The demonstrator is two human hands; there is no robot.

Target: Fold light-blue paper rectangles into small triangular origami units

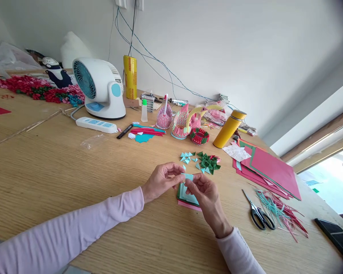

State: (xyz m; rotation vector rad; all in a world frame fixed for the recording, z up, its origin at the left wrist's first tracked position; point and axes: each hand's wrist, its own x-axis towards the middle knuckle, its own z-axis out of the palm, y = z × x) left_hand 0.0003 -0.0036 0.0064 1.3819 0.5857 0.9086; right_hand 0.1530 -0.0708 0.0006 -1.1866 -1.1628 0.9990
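Between my two hands is a small light-blue piece of paper (188, 176). My left hand (163, 180) pinches its left end, and my right hand (204, 190) grips its right end with thumb and fingers. Just under them lies a stack of cut paper (191, 197), light blue on top with green and pink below, partly hidden by my right hand. Beyond my hands are loose folded light-blue paper triangles (186, 156) and a heap of dark green folded triangles (208, 161).
Black-handled scissors (260, 217) and thin paper strips (281, 211) lie to the right, near red paper sheets (274, 169). A yellow bottle (229, 129), folded-paper swans (181, 121) and a small paper bowl (199, 136) stand behind. A fan (103, 89) and a power strip (96, 125) are left.
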